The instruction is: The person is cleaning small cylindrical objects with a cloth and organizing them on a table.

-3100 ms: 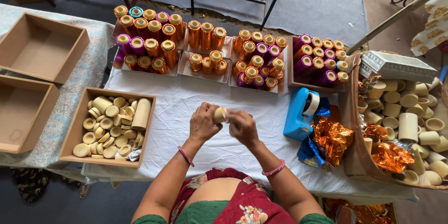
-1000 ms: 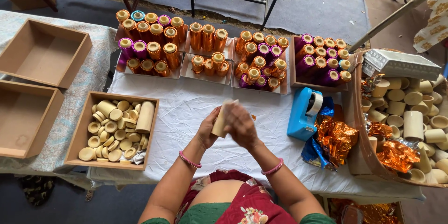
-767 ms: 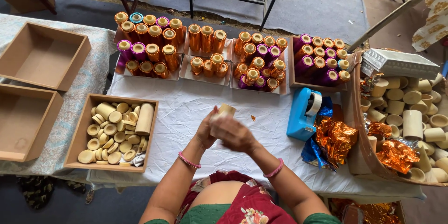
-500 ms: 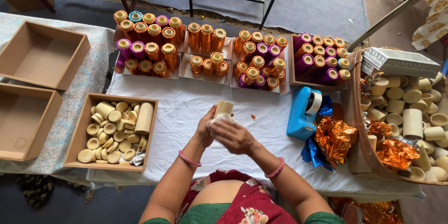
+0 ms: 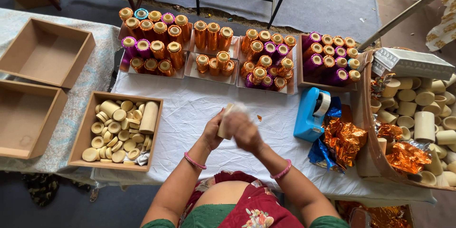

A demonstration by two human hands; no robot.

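I hold a plain cream cardboard tube (image 5: pixel 224 120) above the white tablecloth (image 5: pixel 190 109), its long axis tilted up and away from me. My left hand (image 5: pixel 213 130) is closed around its lower end. My right hand (image 5: pixel 243 128), blurred, covers the upper end; its grip cannot be judged.
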